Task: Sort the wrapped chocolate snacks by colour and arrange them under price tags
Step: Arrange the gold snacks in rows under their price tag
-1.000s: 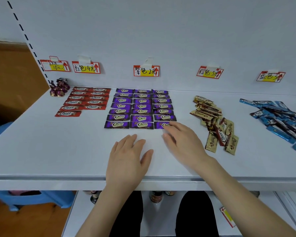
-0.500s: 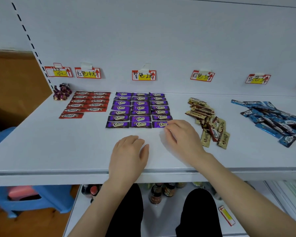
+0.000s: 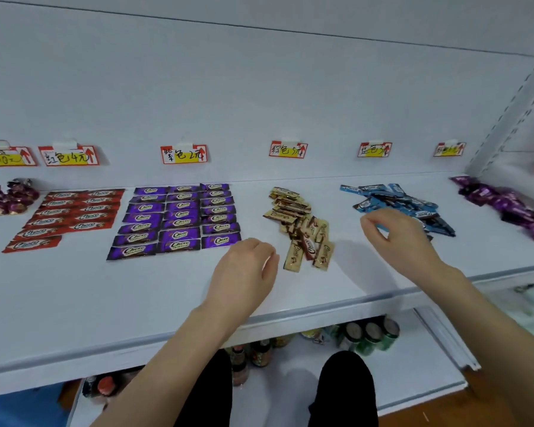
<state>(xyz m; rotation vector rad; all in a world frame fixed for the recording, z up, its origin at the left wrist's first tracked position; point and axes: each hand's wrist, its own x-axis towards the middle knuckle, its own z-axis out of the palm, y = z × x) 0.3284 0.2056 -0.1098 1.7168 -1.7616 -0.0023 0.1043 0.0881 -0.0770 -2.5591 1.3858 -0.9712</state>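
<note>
1. Gold wrappers (image 3: 293,208): glossy foil oblongs, a loose heap on the smooth white shelf (image 3: 74,297).
2. Left of the heap: purple wrappers (image 3: 173,220), flat in neat rows.
3. Right of it: blue wrappers (image 3: 395,195), jumbled.
4. Left hand (image 3: 244,269) just left of the heap, grip slack, empty.
5. Right hand (image 3: 395,238) to the right, at the blue pile's edge, grip apart.

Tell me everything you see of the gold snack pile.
The gold pile is unsorted: shiny gold-and-brown wrappers lie flat and overlap at mixed angles. They form a loose strip from back to front on the white shelf, below a price tag. The left hand is beside its near end; contact is unclear.
</note>
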